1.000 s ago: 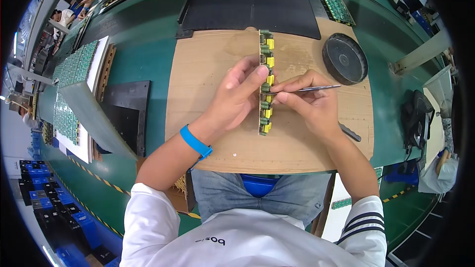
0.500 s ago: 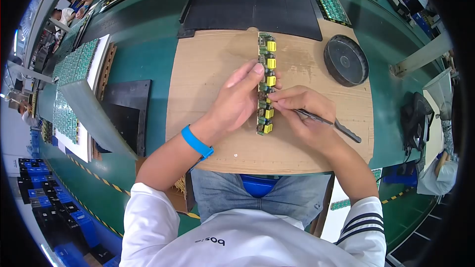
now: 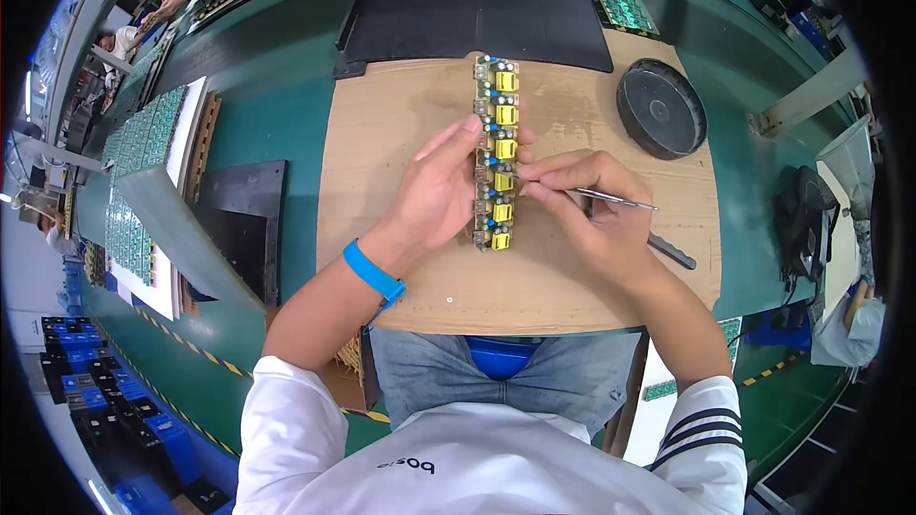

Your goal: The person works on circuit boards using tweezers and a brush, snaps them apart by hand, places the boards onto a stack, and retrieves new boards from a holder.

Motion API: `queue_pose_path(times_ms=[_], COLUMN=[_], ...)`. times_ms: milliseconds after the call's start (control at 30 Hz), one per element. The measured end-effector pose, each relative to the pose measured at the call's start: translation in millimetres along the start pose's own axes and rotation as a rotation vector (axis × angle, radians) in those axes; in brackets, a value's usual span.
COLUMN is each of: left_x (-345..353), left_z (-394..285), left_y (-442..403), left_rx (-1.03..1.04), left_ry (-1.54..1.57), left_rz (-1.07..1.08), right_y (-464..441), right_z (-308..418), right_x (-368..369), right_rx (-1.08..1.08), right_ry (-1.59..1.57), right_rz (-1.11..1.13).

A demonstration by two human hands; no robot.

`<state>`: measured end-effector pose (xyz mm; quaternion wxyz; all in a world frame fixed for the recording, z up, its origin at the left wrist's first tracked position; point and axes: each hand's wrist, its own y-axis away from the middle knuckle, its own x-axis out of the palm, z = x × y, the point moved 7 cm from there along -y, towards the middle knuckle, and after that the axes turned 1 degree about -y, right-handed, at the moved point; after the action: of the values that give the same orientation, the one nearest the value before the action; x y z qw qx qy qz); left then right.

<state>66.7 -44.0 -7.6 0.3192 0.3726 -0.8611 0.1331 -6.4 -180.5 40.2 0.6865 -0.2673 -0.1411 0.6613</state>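
Board [image 3: 505,149]: pointing its long axis forward, over the cardboard [image 3: 382,124], between grips.
Left grip [image 3: 431,189]: holding the board from its left.
Right grip [image 3: 593,202]: pinching a tool [image 3: 622,199], sitting beside the right edge.

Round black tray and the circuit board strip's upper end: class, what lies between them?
In the head view, only bare cardboard, stained in places, lies between the tray and the upper end of the strip.

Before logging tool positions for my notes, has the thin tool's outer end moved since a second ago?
Yes: the thin tool has its outer end lower in view, farther below the black dish.
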Motion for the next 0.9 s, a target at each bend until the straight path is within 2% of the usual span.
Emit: queue_pose_path(times_ms=[367, 900], left_x=[9, 4], left_z=[1, -1], left_y=[2, 0], left_rx=[-0.004, 0.003], left_ry=[0.047, -0.009], left_rz=[0.040, 0.009], right_y=[-1, -1], right_z=[14, 15], right_x=[11, 7], right_rx=[-0.124, -0.103], right_ry=[0.205, 0.124], right_rz=[0.051, 0.035])
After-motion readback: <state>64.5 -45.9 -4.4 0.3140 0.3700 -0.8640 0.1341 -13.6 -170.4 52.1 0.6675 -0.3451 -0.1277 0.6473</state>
